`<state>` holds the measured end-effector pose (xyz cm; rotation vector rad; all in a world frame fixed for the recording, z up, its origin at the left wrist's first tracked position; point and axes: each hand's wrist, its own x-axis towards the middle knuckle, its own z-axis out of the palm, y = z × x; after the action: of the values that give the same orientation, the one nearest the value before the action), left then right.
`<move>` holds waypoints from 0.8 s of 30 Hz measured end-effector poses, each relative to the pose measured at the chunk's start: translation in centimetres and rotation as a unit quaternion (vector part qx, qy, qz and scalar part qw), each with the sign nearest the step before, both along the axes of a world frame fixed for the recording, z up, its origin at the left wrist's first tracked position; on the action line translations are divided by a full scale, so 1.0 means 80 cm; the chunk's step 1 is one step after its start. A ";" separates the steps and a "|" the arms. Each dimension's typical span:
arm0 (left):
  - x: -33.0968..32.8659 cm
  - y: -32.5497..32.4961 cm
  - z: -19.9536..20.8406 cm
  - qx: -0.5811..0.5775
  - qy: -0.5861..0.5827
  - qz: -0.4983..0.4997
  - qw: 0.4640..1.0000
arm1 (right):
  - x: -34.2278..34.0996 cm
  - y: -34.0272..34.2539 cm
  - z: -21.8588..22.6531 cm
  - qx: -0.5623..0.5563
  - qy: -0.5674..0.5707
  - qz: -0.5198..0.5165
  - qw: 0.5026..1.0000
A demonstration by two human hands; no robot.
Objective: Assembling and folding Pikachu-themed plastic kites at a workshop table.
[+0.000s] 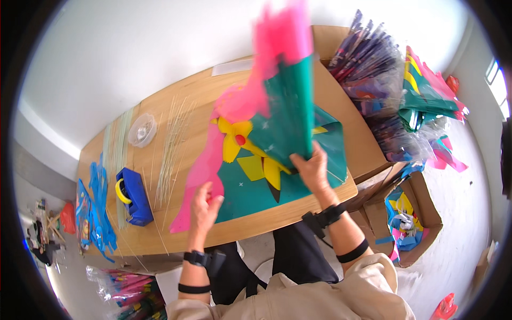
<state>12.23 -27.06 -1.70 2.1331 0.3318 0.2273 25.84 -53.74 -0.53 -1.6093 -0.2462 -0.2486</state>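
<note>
A green and pink sheet of thin fabric (240,194) with a yellow flower shape (234,140) and a red dot lies spread over the table. Its far part is lifted into a tall, loosely rolled fold (297,101), blurred at the pink top. My right hand (312,168) grips the lower end of that green fold, thumb on top. By the near pink edge, my left hand (205,205) is raised with thumb and fingers apart and nothing visible between them.
On the wooden table (256,234) stand a blue tape dispenser (136,197) and a clear round tub (142,130), beside thin sticks (173,133) and blue strips (98,197). Bagged bundles (373,80) sit at the right, above an open cardboard box (426,205) of scraps.
</note>
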 end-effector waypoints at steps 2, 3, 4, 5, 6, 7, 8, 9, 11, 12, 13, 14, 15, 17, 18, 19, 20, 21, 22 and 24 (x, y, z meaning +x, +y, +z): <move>-0.003 -0.043 -0.012 -0.142 -0.048 -0.036 0.988 | -0.018 0.016 -0.022 -0.143 -0.023 -0.014 0.989; 0.000 -0.068 -0.012 -0.232 -0.065 -0.044 0.970 | -0.027 0.022 -0.029 -0.220 -0.030 -0.026 0.975; 0.006 -0.086 -0.016 -0.316 -0.053 -0.043 0.946 | -0.034 0.025 -0.037 -0.224 -0.072 -0.010 0.972; 0.010 -0.103 -0.018 -0.396 -0.039 -0.039 0.917 | -0.040 0.027 -0.041 -0.227 -0.113 0.008 0.967; 0.013 -0.121 -0.017 -0.458 -0.045 -0.029 0.888 | -0.045 0.028 -0.042 -0.242 -0.171 0.020 0.955; 0.017 -0.130 -0.021 -0.498 -0.046 -0.030 0.865 | -0.046 0.031 -0.047 -0.250 -0.231 0.024 0.940; 0.022 -0.137 -0.028 -0.537 -0.047 -0.030 0.842 | -0.048 0.034 -0.050 -0.275 -0.243 0.031 0.930; 0.025 -0.144 -0.032 -0.576 -0.045 -0.031 0.815 | -0.051 0.036 -0.053 -0.301 -0.254 0.036 0.919; 0.031 -0.153 -0.034 -0.638 -0.059 0.011 0.768 | -0.058 0.037 -0.056 -0.339 -0.284 0.047 0.896; 0.033 -0.151 -0.033 -0.648 -0.051 0.040 0.759 | -0.061 0.041 -0.056 -0.345 -0.294 0.052 0.890; 0.038 -0.149 -0.034 -0.660 -0.040 0.066 0.747 | -0.064 0.041 -0.058 -0.356 -0.303 0.055 0.882; 0.041 -0.147 -0.033 -0.653 -0.037 0.083 0.752 | -0.067 0.039 -0.059 -0.372 -0.299 0.059 0.877; 0.043 -0.149 -0.032 -0.655 -0.031 0.100 0.748 | -0.069 0.037 -0.060 -0.371 -0.299 0.051 0.878; 0.045 -0.148 -0.043 -0.613 -0.034 0.144 0.776 | -0.075 0.038 -0.061 -0.363 -0.301 0.043 0.881; 0.046 -0.146 -0.049 -0.608 -0.025 0.155 0.778 | -0.081 0.032 -0.061 -0.373 -0.290 0.058 0.879; 0.044 -0.141 -0.053 -0.602 -0.018 0.170 0.780 | -0.087 0.027 -0.051 -0.346 -0.320 0.035 0.881; 0.044 -0.138 -0.054 -0.596 -0.012 0.184 0.782 | -0.093 0.021 -0.038 -0.319 -0.350 0.012 0.880; 0.043 -0.135 -0.054 -0.596 -0.012 0.170 0.785 | -0.099 0.014 -0.029 -0.291 -0.380 -0.011 0.878; 0.043 -0.133 -0.053 -0.596 -0.013 0.155 0.787 | -0.115 0.005 -0.029 -0.252 -0.331 0.026 0.909; 0.042 -0.136 -0.045 -0.593 -0.024 0.151 0.790 | -0.146 -0.012 -0.046 -0.241 -0.136 0.128 0.952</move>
<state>15.61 -37.93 -5.29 0.8088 0.5896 0.1760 14.20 -54.68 -4.18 -2.0005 -0.7707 -0.2197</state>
